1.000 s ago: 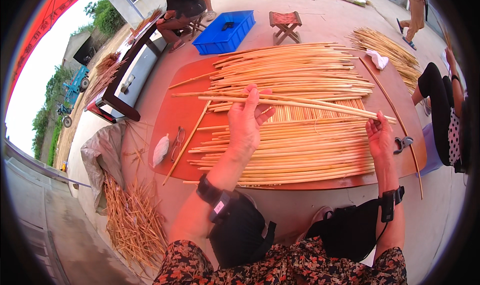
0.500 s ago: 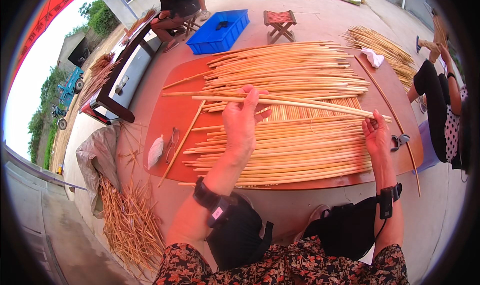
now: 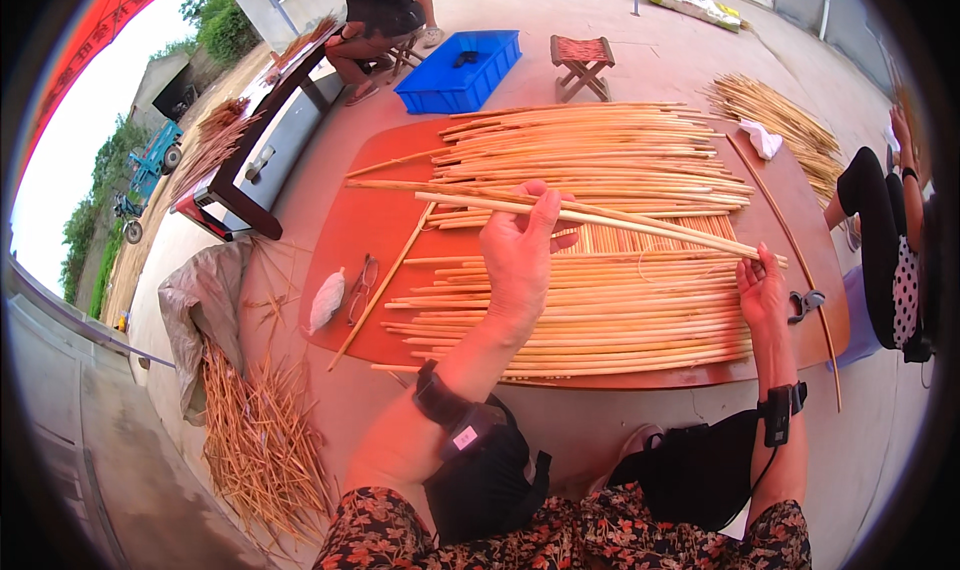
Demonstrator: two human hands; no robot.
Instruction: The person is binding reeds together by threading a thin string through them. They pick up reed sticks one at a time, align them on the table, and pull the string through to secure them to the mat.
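Observation:
My left hand [image 3: 522, 240] grips a few long pale wooden rods [image 3: 640, 226] near their middle, thumb on top. My right hand [image 3: 760, 285] pinches their right ends. They are held over an orange-red table [image 3: 355, 230] covered with rows of similar rods [image 3: 580, 330], with a slatted section between the rows. A pair of shears [image 3: 805, 305] lies just right of my right hand. Glasses [image 3: 362, 290] and a white wrapped bundle [image 3: 327, 300] rest at the table's left, a white cloth [image 3: 760, 138] at its upper right.
A blue crate [image 3: 455, 70], folding stool [image 3: 582, 60] and rod pile [image 3: 780, 130] sit behind the table. A dark-framed table [image 3: 255, 140] and sack [image 3: 205, 290] with stalks [image 3: 255, 440] are left. A seated person [image 3: 375, 30] is behind; another [image 3: 880, 250] sits right.
My left hand has shifted slightly right along the held rods. The view has shifted a little. The person walking at the upper right has gone out of sight.

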